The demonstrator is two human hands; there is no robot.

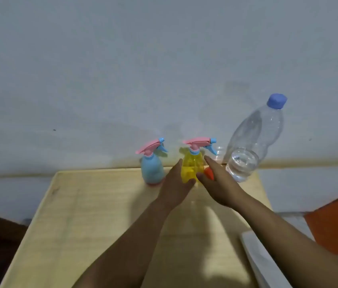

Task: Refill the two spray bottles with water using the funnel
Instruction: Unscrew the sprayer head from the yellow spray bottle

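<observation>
Yellow spray bottle (192, 167) upright at far edge of wooden surface (101, 215), flanked by both hands, left hand (176, 183) and right hand (220, 183) open, fingers extended against its sides; blue spray bottle (152, 169) just left, clear water bottle (251, 142) right, orange object (209, 173) partly hidden.
</observation>
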